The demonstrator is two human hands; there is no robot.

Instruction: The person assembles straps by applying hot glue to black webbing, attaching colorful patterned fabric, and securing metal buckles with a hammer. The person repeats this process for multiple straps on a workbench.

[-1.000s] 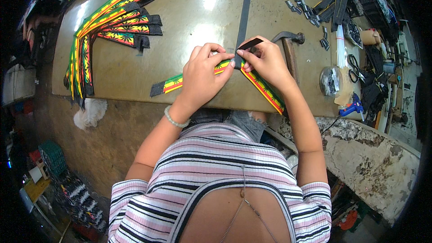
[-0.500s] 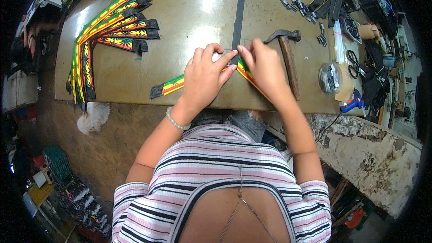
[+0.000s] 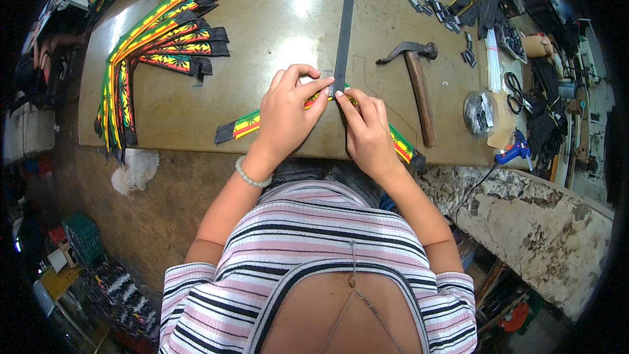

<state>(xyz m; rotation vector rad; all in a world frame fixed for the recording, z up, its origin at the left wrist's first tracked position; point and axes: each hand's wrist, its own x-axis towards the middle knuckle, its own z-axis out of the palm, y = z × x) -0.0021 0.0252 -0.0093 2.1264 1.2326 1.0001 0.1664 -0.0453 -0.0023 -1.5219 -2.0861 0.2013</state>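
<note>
A patterned green, yellow and red strap (image 3: 247, 124) with black ends lies bent across the near table edge, under both hands. A long black webbing band (image 3: 343, 33) runs down from the far side and meets it at the bend. My left hand (image 3: 288, 115) is closed in a pinch on the strap beside the band's near end, thumb and forefinger together. My right hand (image 3: 372, 131) has its fingertips pressed on the band's near end from the right, its other fingers curled. The right part of the strap emerges beyond this hand; the joint is partly hidden by fingers.
A claw hammer (image 3: 419, 85) lies to the right. Similar patterned straps (image 3: 121, 85) are fanned at left. Small black clips (image 3: 434, 6), scissors (image 3: 517, 94), a round plastic tub (image 3: 480, 115) and a blue glue gun (image 3: 516, 149) lie along the right.
My right hand has moved down and toward me, uncovering the hammer's claw and the strap's right end. My left hand keeps its pinch, shifted slightly left.
</note>
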